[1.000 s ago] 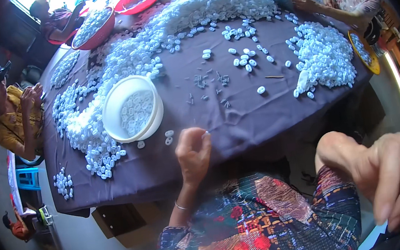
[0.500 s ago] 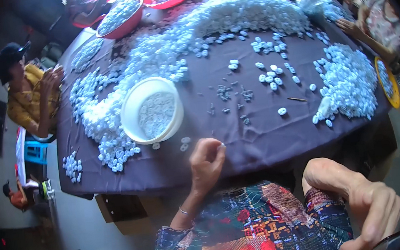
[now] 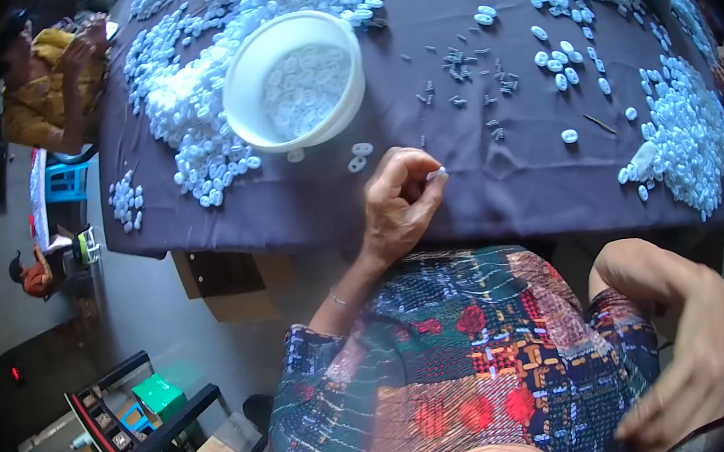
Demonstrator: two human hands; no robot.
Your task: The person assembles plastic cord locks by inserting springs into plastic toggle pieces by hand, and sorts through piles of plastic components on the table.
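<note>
Over the near edge of the table, my left hand [image 3: 401,197] is closed, with thumb and forefinger pinching a small white plastic piece [image 3: 437,173]; most of that piece is hidden by the fingers. My right hand [image 3: 692,381] is raised off the table beside my body at the lower right, its fingers smeared by motion. Loose white oval two-holed pieces [image 3: 361,157] lie just beyond my left hand. A white tub [image 3: 237,111] holding many such ovals stands farther off to the left. Small dark grey pins [image 3: 458,64] are scattered ahead of my left hand.
Heaps of white ovals [image 3: 174,96] cover the left and far side of the dark tablecloth [image 3: 501,202]; another heap [image 3: 688,139] lies at right. A thin pointed tool [image 3: 600,124] rests near it. A person in a yellow shirt [image 3: 45,105] sits at left, beside a blue stool [image 3: 66,181].
The view has tipped downward, so the table sits higher in it. My left hand keeps its pinch near the table edge. My right hand stays raised by my body, now more blurred.
</note>
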